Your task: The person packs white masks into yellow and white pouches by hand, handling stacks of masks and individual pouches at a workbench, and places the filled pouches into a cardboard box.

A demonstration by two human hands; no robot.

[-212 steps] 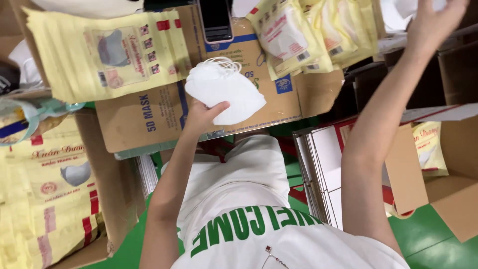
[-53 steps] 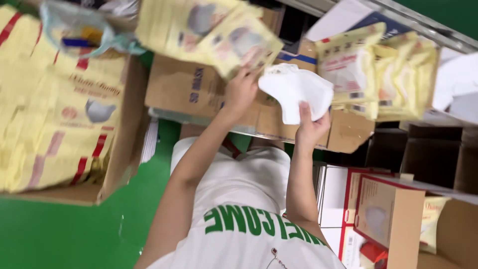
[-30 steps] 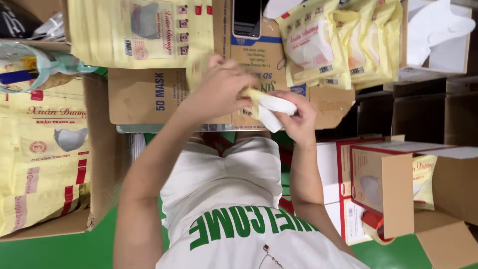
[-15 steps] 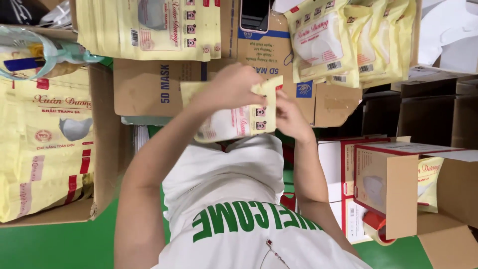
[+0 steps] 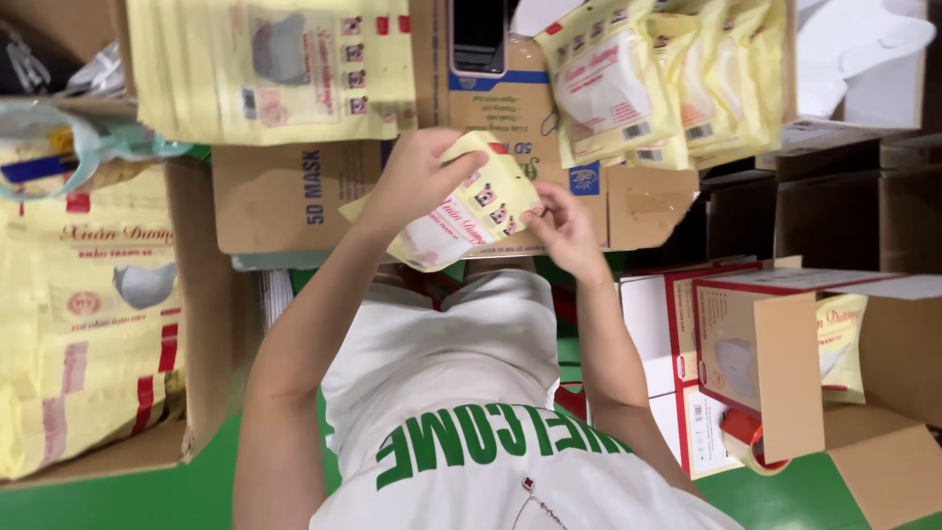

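A yellow printed mask pouch (image 5: 471, 201) with white masks showing through its window is held tilted in front of me, above my lap. My left hand (image 5: 417, 177) grips its upper left part, fingers wrapped over the top edge. My right hand (image 5: 564, 228) pinches the pouch's right end with its fingertips. Both hands are over the front edge of a flat brown cardboard box (image 5: 294, 196).
Empty yellow pouches (image 5: 270, 69) lie stacked at top left, beside a phone (image 5: 479, 34). Filled pouches (image 5: 657, 79) and white masks (image 5: 854, 49) are at top right. A carton of yellow packs (image 5: 88, 314) stands left; red-and-white cartons (image 5: 731, 344) and a tape roll (image 5: 751, 447) right.
The white masks that my hands held a second ago are now inside the yellow pouch. The pouch has tilted and my right hand has moved to its right end.
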